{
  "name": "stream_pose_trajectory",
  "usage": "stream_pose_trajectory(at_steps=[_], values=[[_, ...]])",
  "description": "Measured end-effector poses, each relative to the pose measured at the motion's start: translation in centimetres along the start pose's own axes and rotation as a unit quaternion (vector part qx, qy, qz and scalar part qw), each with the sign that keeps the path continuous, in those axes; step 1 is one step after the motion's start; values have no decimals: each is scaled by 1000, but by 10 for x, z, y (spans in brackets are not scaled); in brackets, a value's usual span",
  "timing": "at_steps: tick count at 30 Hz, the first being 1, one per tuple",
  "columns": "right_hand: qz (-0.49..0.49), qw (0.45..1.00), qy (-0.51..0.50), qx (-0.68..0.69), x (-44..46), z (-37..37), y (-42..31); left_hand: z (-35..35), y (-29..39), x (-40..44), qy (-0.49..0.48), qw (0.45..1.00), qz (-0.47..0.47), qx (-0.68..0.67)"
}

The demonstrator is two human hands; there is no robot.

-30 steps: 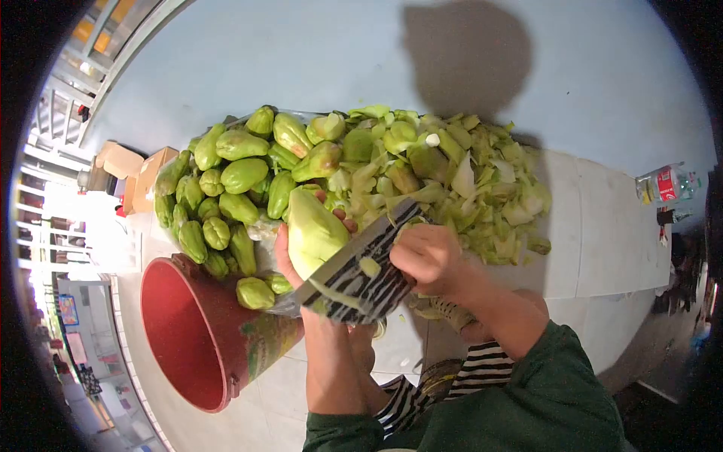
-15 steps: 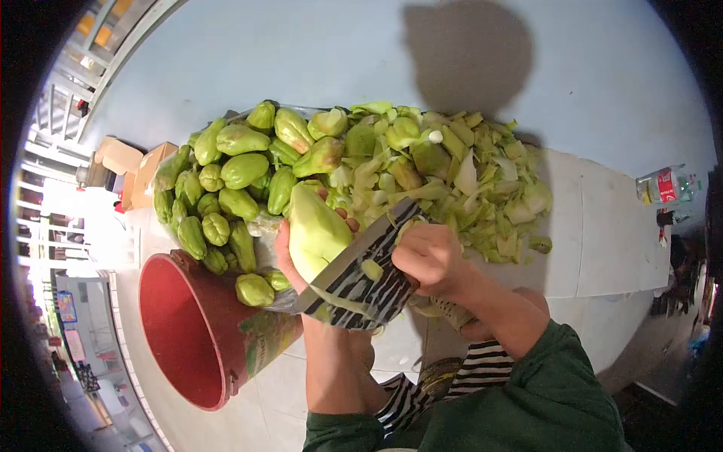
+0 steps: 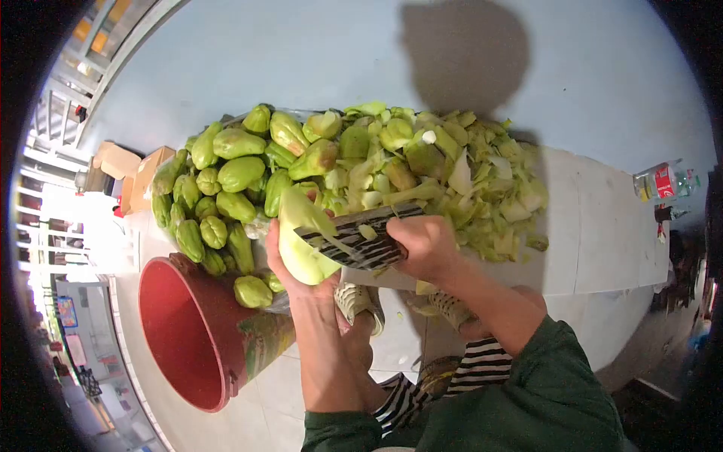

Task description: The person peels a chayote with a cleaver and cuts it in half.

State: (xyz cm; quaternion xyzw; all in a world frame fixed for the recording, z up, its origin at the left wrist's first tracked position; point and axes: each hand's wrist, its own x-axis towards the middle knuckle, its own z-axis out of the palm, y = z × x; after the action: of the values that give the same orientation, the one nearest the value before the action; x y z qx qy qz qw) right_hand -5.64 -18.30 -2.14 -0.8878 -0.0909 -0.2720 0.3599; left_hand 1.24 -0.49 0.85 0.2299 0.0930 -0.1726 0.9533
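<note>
A pale green peeled chayote [image 3: 298, 239] is held upright in my left hand [image 3: 282, 260], its fingers wrapped around the back of it. My right hand [image 3: 427, 247] is closed round the handle of a wide knife [image 3: 360, 238] whose blade has dark and light wavy stripes. The blade's tip end overlaps the right side of the chayote, and bits of green peel cling to the blade. Behind the hands, unpeeled chayotes [image 3: 241, 173] are heaped at the left and a pile of peelings [image 3: 482, 181] spreads to the right.
A red bucket [image 3: 181, 331] lies tilted at the lower left, its mouth facing left. Cardboard boxes [image 3: 147, 177] stand beyond it. A plastic bottle [image 3: 664, 181] with a red label is at the far right. My sandalled feet are below the pile, by the pale tiles [image 3: 602, 226].
The knife has swung from a steep slant across the chayote to a flatter position, higher up. The chayote and my left hand have shifted slightly left, and more of the chayote shows.
</note>
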Motion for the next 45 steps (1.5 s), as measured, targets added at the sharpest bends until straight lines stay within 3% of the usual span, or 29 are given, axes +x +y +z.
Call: stream_pose_trajectory(at_steps=[9,10,11,12,13,15,16,18,19,25,27,31,34,36,39,41,44,45], values=[[-79,996,-4,-31,-1,-12,-2,6,2,-4,-98,995,2,24],[-79,996,-4,-31,-1,-9,-3,13,2,-5,-32,999,17,-1],[-2,999,-28,-27,-1,-4,-5,17,1,-6,34,999,31,-27],[73,996,-51,-23,-2,-1,-6,3,5,-6,-49,998,-30,-36],[70,996,-50,-23,-4,1,-5,-9,6,-5,-51,998,-27,-37],[82,995,-55,-22,-4,6,-2,-11,9,0,-250,965,-74,-24],[83,995,-54,-24,-3,5,-1,-7,4,-7,-151,988,-40,5],[-8,1000,-9,28,-2,0,1,1,2,-7,-113,993,-21,29],[-5,999,-12,30,-3,-2,-1,2,2,-7,-76,995,-2,61],[-48,997,-39,53,1,-13,-2,-8,8,-3,-112,987,-64,99],[27,998,-53,22,3,-8,0,-6,6,-3,-81,985,-24,149],[29,999,-38,-4,-2,-3,5,8,-1,-9,-75,988,22,133],[17,1000,-14,16,-4,-1,4,-3,0,-5,-86,988,-3,129],[98,992,-67,-48,-1,0,3,-1,1,-6,-71,988,-31,136],[62,997,-35,-12,-2,-3,2,5,-2,-9,-119,985,-15,122],[84,994,-62,-21,3,-6,4,8,-4,-12,-91,992,-21,91],[131,985,-101,-46,-3,9,5,-10,6,1,42,994,-59,88],[158,979,-108,-66,2,11,4,-6,8,0,37,994,-55,91]])
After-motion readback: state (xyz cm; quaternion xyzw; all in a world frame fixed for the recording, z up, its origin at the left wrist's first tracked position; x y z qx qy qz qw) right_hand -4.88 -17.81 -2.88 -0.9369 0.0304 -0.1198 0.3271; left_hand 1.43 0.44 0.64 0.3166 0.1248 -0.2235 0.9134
